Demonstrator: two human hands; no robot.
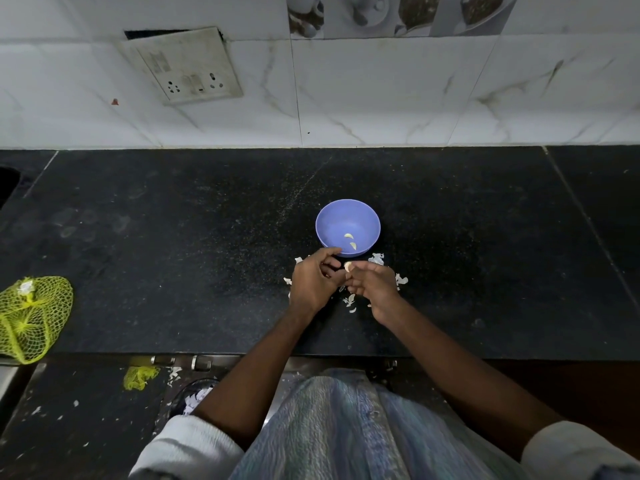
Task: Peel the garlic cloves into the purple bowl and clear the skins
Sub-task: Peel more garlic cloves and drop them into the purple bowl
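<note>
- Pinching a garlic clove (347, 266), the right hand (374, 284) hovers just before the purple bowl (347, 226).
- Left hand (313, 280) curls beside it, fingertips touching the clove.

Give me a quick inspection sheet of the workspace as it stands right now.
Surface: black stone counter, speckled, against a white tiled wall.
Job's things: purple bowl holds two peeled cloves; a third clove is at the fingertips just in front of it.
Clutter: torn skins scattered around both hands; yellow net bag at the counter's left edge.
Grip: right hand pinches the clove; left hand curled beside it, hold unclear.
Cables: nothing seen.
Surroundings: wall socket plate, hanging askew; net scrap and more skins on the floor.
</note>
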